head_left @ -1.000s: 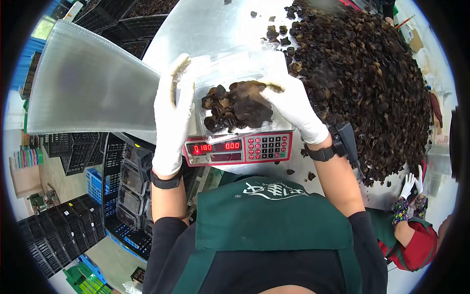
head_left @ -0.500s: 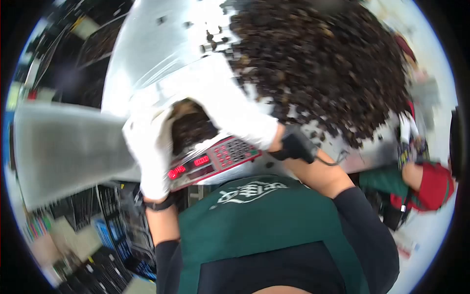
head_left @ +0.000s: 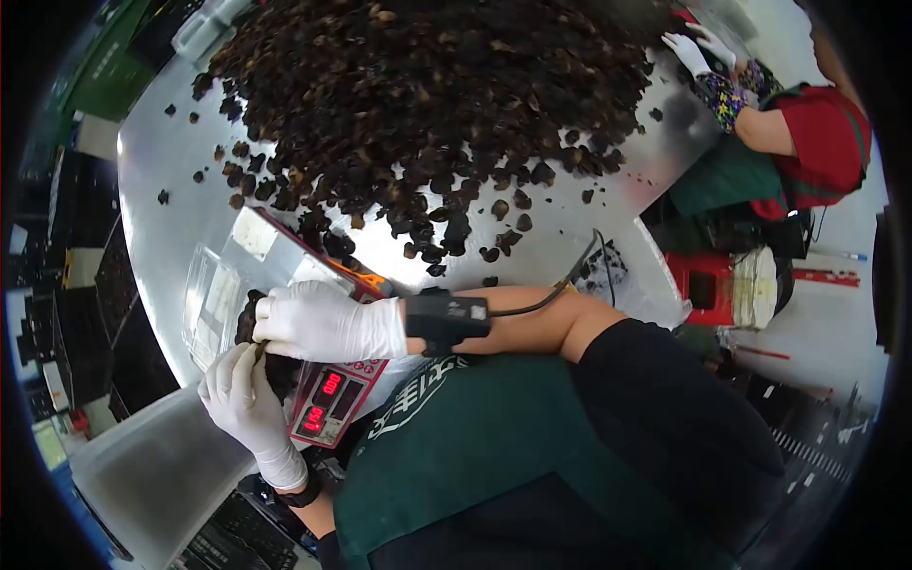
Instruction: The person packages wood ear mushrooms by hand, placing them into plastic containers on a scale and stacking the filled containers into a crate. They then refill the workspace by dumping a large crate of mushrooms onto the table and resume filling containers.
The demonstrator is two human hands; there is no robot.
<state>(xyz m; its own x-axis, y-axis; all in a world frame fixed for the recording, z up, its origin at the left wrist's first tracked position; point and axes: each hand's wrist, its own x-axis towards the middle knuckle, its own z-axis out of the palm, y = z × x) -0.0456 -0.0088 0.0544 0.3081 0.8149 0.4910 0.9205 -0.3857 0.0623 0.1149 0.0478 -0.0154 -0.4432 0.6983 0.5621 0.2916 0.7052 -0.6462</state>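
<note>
Dark fungus (head_left: 249, 318), brown-black, curled, mostly hidden behind gloves, by clear plastic container (head_left: 198, 313) at scale, near left edge of bench (head_left: 152, 237). Right hand (head_left: 318, 318) and left hand (head_left: 242, 394), white-gloved, meet over it; fingertips bunched together, exact pinch not visible. One red scale (head_left: 334, 404), digits lit. One large fungus pile (head_left: 427, 95) toward far edge, pieces too many to count; stray pieces (head_left: 522, 198) around. One co-worker (head_left: 807, 152) at right edge, two gloved hands (head_left: 689, 55).
</note>
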